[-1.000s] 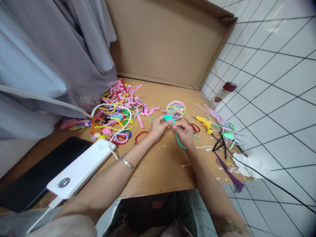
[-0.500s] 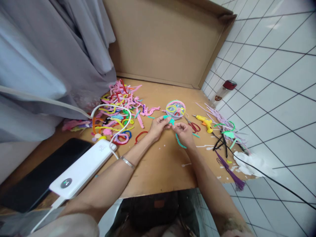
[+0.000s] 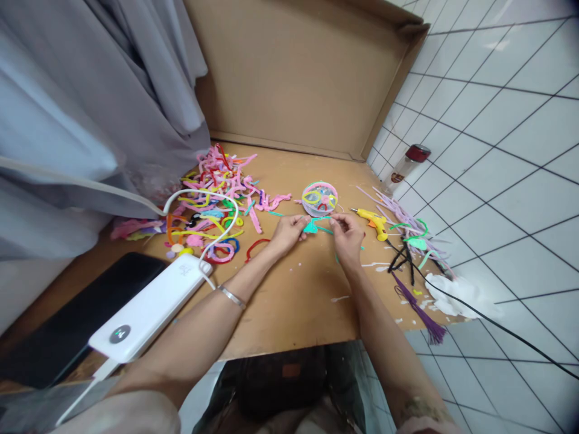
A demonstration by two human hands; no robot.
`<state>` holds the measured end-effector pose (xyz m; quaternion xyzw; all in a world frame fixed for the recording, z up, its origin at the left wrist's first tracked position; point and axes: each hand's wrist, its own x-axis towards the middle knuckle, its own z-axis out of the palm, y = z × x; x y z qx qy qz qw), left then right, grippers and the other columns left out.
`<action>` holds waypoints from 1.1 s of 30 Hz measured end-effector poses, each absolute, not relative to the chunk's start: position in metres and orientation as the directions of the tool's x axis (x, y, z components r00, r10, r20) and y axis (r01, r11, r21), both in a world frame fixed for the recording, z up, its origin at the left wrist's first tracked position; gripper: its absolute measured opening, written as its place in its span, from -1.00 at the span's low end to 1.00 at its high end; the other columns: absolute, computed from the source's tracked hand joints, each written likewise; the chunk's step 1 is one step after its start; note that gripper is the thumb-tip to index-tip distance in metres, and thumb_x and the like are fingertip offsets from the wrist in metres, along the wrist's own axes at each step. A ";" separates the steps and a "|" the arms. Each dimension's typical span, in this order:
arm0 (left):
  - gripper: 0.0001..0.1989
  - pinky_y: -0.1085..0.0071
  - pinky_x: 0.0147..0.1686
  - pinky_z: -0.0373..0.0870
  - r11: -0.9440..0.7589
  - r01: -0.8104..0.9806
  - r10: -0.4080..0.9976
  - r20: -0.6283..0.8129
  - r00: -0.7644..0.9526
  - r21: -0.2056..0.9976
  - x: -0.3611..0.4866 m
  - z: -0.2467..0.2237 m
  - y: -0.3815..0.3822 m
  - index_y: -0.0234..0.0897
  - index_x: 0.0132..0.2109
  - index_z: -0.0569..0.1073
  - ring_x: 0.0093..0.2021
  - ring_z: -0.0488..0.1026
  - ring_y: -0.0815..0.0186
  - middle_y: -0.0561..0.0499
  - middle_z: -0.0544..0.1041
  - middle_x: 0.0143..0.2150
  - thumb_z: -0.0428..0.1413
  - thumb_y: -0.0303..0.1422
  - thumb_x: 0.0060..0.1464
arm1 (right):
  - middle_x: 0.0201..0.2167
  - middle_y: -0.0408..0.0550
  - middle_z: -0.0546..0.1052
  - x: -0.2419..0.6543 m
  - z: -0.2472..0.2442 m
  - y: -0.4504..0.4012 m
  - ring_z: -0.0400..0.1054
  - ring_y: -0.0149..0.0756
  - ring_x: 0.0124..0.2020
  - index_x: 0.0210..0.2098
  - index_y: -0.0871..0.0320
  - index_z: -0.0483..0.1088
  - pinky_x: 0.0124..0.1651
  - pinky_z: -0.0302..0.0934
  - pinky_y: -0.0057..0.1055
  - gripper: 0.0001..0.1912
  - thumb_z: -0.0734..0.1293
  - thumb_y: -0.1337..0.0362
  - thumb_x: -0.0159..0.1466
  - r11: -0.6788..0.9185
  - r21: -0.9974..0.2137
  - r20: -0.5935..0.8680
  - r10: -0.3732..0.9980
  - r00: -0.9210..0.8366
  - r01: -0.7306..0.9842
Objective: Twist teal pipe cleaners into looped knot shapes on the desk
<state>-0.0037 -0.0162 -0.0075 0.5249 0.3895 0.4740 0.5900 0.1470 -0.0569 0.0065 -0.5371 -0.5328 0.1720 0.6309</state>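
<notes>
Between my two hands a teal pipe cleaner [image 3: 312,226] is held, bunched into a small coiled shape at its left end. My left hand [image 3: 290,234] pinches that bunched end. The fingers of my right hand [image 3: 347,231] are closed on the strand to the right, and teal lengths stretch across the gap. Just behind the hands sits a round tub [image 3: 319,199] with pink, yellow and red pipe cleaner pieces on top. The red-handled scissors are mostly hidden behind my right hand.
A heap of colourful pipe cleaners [image 3: 226,181] lies at the left. Nearer stand a white power bank [image 3: 151,307] and a black phone-like slab [image 3: 81,316]. To the right are a yellow glue gun [image 3: 371,220], lilac pipe cleaners [image 3: 391,211], a purple tassel [image 3: 420,313] and a jar [image 3: 407,166].
My right hand has moved right, away from my left, drawing the teal strand out between them. It now covers the scissors. The view has shifted slightly.
</notes>
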 end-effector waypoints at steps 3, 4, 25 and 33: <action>-0.68 0.57 -0.64 0.15 0.098 -0.224 0.990 -0.073 0.119 0.970 -0.003 -0.004 -0.015 -0.33 -0.54 0.40 -0.70 0.24 0.49 0.10 0.37 -0.71 0.19 -0.26 0.09 | -0.37 -0.07 0.58 0.146 0.012 -0.058 0.45 -0.22 -0.27 -0.39 0.12 0.49 -0.08 0.33 -0.24 -0.84 0.42 0.16 0.08 0.398 -0.895 0.444 0.837 0.320 0.202; -0.70 0.57 -0.65 0.14 0.126 -0.268 0.991 -0.110 0.077 0.955 -0.003 -0.002 -0.014 -0.32 -0.54 0.39 -0.70 0.24 0.49 0.10 0.36 -0.71 0.20 -0.29 0.08 | -0.38 -0.07 0.59 0.146 0.015 -0.059 0.46 -0.22 -0.26 -0.41 0.11 0.50 -0.06 0.34 -0.23 -0.83 0.45 0.16 0.06 0.396 -0.906 0.423 0.865 0.269 0.152; -0.67 0.70 -0.71 0.01 0.353 -0.634 0.924 -0.149 0.353 0.688 -0.013 0.021 -0.016 -0.34 -0.47 0.31 -0.72 0.13 0.62 0.20 0.28 -0.66 0.33 -0.35 0.02 | -0.17 0.06 0.62 0.164 0.013 -0.056 0.48 -0.05 -0.05 -0.27 0.15 0.55 0.09 0.32 -0.08 -0.74 0.36 0.36 0.01 0.333 -0.806 0.306 0.942 -0.137 0.489; -0.73 0.64 -0.58 0.29 0.265 -0.518 0.928 -0.070 0.366 0.813 -0.004 0.007 -0.021 -0.40 -0.37 0.51 -0.60 0.36 0.55 0.10 0.48 -0.57 0.40 -0.32 -0.12 | -0.06 0.02 0.61 0.148 0.019 -0.063 0.49 -0.14 -0.01 -0.03 0.08 0.51 0.10 0.33 -0.20 -0.48 0.49 0.03 0.06 0.186 -0.981 0.170 0.963 -0.211 0.057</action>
